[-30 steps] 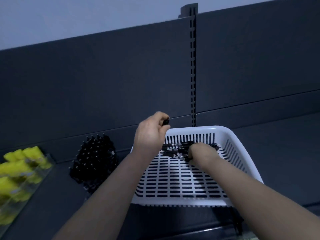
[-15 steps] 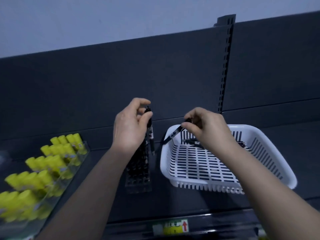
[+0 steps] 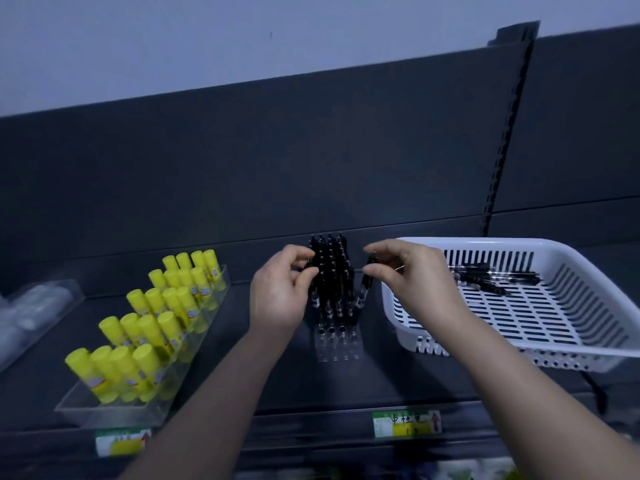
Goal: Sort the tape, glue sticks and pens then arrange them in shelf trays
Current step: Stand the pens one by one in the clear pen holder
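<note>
A clear pen rack point(image 3: 338, 344) stands on the dark shelf, its back rows filled with several upright black pens point(image 3: 330, 271). My left hand point(image 3: 282, 292) pinches one black pen at the rack's left side. My right hand point(image 3: 412, 275) pinches another black pen point(image 3: 364, 289), held nearly upright at the rack's right side. The white slotted basket point(image 3: 568, 355) to the right holds several loose black pens point(image 3: 491, 277). Yellow glue sticks point(image 3: 156, 317) stand in rows in a clear tray point(image 3: 114, 412) on the left.
A clear tray with whitish rolls point(image 3: 31, 310) sits at the far left edge. Price labels point(image 3: 407, 423) hang on the shelf's front rail. The dark back panel rises behind everything, with a slotted upright post point(image 3: 509, 133) at the right.
Both hands left the basket, each with a black pen, and moved left to the pen rack. The view has shifted so the glue sticks show fully.
</note>
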A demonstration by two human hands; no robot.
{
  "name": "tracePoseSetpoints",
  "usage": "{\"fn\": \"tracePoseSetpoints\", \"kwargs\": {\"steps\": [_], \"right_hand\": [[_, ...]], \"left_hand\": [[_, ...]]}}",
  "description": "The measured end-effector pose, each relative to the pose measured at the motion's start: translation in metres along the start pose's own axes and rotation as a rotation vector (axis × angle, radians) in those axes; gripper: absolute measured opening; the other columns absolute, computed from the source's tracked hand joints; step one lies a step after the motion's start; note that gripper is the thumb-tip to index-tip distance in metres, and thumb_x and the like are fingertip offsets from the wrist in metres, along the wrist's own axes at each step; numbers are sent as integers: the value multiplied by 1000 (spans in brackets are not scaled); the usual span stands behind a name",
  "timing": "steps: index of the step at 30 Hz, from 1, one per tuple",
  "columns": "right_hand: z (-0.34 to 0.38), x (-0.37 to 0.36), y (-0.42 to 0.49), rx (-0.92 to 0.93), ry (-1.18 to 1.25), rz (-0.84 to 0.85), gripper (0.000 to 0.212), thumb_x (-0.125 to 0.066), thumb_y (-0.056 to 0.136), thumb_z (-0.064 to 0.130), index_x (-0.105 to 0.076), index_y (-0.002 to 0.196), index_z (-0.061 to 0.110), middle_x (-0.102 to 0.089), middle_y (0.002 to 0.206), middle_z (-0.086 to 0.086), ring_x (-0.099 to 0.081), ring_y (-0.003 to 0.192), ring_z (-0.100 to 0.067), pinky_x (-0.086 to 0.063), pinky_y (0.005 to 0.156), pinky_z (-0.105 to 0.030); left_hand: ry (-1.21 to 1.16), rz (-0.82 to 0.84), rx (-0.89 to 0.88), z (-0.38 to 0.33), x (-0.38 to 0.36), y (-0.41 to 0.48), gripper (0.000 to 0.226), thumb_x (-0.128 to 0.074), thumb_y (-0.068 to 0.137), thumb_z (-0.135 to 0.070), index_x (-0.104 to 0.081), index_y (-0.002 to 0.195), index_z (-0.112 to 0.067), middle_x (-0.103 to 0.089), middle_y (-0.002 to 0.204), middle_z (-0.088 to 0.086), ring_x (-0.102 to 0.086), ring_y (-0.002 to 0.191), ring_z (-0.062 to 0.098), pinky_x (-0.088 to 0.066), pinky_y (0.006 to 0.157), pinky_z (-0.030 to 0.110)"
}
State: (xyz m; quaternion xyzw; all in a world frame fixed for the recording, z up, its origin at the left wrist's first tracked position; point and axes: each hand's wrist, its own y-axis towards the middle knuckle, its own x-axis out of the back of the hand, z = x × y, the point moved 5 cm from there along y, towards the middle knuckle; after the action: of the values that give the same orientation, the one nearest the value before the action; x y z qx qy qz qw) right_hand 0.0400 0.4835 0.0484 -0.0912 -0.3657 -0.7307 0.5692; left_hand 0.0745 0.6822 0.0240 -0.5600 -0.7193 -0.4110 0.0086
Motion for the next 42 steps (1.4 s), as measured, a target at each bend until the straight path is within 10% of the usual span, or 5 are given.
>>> {"fn": "tracePoseSetpoints", "kwargs": {"steps": [19, 42], "right_hand": [[14, -28, 9, 52, -40, 52, 20, -77, 78, 22, -67, 94, 21, -63, 78, 12, -62, 75, -8, -49, 77, -24], [6, -81, 5, 25, -266, 218, 42, -75, 78, 33, -54, 112, 23, -67, 99, 6, -62, 94, -18, -45, 80, -30]], "left_hand": [[89, 31, -98, 12, -9, -25, 18, -76, 78, -8, -70, 94, -13, -55, 82, -13, -57, 64, -5, -50, 65, 14], [185, 53, -32, 31, 28, -16, 30, -71, 81, -12, -67, 110, -17, -68, 103, -4, -62, 95, 15, -50, 87, 32]]}}
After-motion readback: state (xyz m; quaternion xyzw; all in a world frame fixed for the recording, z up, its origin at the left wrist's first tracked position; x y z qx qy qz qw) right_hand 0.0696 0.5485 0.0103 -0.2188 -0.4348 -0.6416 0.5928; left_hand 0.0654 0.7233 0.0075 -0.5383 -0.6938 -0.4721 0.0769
